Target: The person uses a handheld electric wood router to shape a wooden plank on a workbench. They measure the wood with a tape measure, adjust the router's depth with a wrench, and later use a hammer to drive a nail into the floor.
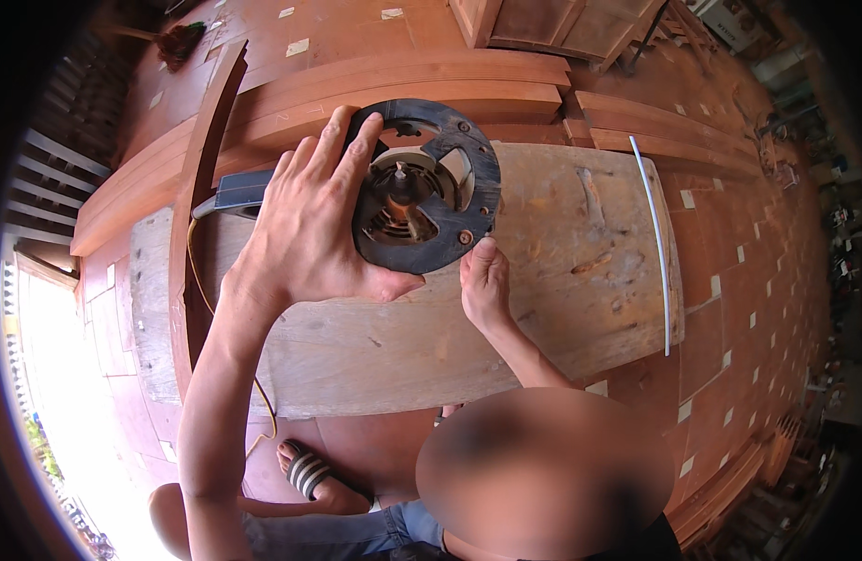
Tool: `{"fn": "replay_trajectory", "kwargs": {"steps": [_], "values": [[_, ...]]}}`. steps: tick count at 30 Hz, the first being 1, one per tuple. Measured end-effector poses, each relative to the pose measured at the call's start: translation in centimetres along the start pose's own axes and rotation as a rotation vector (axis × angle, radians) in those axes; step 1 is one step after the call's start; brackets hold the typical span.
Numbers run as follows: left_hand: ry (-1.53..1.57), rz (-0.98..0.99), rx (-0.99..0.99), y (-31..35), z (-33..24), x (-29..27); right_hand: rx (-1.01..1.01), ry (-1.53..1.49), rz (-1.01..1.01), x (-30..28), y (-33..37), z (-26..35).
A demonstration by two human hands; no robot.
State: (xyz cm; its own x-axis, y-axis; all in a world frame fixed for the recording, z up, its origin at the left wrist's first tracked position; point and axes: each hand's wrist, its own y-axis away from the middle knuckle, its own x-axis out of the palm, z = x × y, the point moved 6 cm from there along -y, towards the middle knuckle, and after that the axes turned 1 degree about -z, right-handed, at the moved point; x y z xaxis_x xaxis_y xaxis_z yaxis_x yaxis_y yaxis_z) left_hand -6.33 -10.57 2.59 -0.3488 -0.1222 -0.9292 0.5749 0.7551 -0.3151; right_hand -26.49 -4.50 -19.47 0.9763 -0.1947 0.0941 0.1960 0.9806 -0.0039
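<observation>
A router [488,178] is held up over the bench with its round black base plate toward me. In the middle opening show a small bit [400,170] and the collet. My left hand [305,210] grips the plate's left side, fingers over its upper edge and thumb along the bottom. At the lower right edge my right hand [487,285] holds on with the thumb showing; its other fingers are mostly hidden behind. Left of my left hand sticks out a dark blue body part [240,191], with a yellow cord [195,266] hanging from its grey end.
Beneath lies a worn wooden board [562,280] with a thin white strip [655,238] near its right end. A long wooden beam [183,309] crosses its left side. Stacked planks [394,84] run behind, before a wooden frame [562,23]. A sandalled foot [309,472] stands on the tiles.
</observation>
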Motion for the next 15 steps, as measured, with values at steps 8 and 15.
{"fn": "replay_trajectory", "kwargs": {"steps": [8,15], "values": [[0.018,-0.024,-0.026,0.5,-0.9,-0.4,0.233,-0.066,0.008,-0.3,1.4,2.9],[0.016,0.008,-0.088,3.2,-3.1,-0.9,0.047,-0.045,-0.077,-0.6,3.3,0.5]]}}
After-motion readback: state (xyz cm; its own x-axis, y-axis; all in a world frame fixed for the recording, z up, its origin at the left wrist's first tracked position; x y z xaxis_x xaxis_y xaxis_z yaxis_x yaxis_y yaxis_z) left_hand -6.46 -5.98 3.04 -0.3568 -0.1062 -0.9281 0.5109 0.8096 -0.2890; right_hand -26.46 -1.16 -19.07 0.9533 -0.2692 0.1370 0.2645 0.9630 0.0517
